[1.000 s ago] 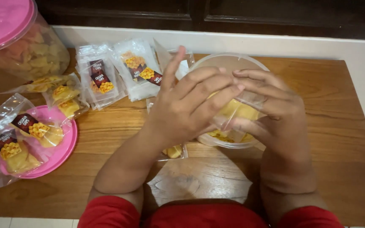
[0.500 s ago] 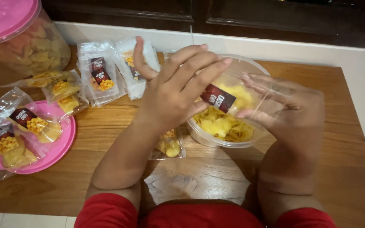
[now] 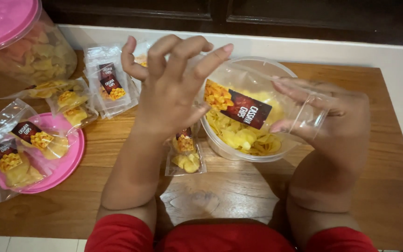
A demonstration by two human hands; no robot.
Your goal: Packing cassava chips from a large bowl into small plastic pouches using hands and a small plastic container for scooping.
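I hold a clear plastic pouch (image 3: pixel 262 105) stretched sideways over the clear tub of yellow chips (image 3: pixel 253 135), which stands on the wooden table (image 3: pixel 239 196). My right hand (image 3: pixel 327 112) pinches the pouch's open end between thumb and fingers; my left hand (image 3: pixel 173 88) grips the other end with thumb and forefinger, its remaining fingers spread and raised. A dark rectangular label with a yellow-orange picture sits on the pouch's front, tilted. Just beside the tub lies a small filled packet (image 3: pixel 185 154) under my left wrist. More labelled packets rest on a pink lid (image 3: pixel 71 158) at left, near a pink-capped jar (image 3: pixel 19 42).
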